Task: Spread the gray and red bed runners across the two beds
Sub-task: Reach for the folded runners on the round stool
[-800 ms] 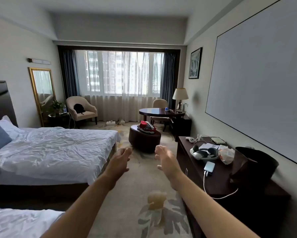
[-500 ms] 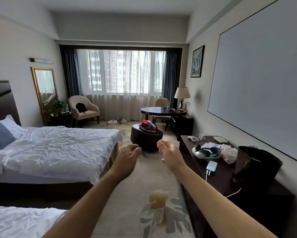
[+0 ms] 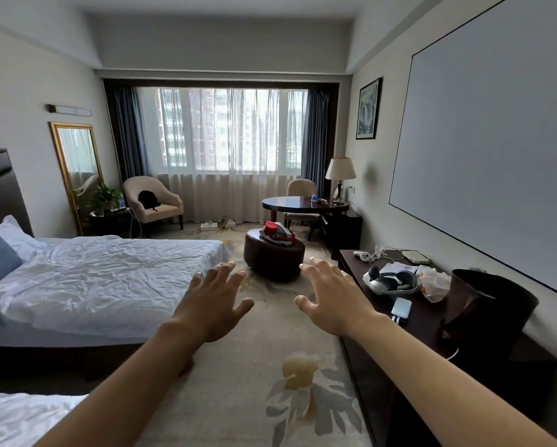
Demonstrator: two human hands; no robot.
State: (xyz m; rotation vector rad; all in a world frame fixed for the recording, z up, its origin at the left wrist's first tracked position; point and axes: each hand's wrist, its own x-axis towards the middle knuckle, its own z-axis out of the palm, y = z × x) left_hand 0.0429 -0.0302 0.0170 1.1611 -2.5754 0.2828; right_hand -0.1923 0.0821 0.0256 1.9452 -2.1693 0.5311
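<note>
The gray and red bed runners (image 3: 277, 233) lie bunched in a heap on a round dark ottoman (image 3: 273, 256) in the middle of the room. A bed with rumpled white sheets (image 3: 103, 272) stands at the left, and a corner of the second bed (image 3: 16, 417) shows at the bottom left. My left hand (image 3: 214, 301) and my right hand (image 3: 332, 298) are stretched out in front of me, palms down, fingers spread, holding nothing. Both hands are well short of the ottoman.
A dark sideboard (image 3: 431, 324) along the right wall carries a headset, a power bank, a bag and a dark bin (image 3: 489, 304). Beyond the ottoman stand a round table (image 3: 303, 203), chairs and a lamp. Carpeted floor (image 3: 257, 366) runs between beds and sideboard.
Both hands have turned palms down and spread their fingers; before, they faced each other with fingers loosely curled. The view has moved slightly forward.
</note>
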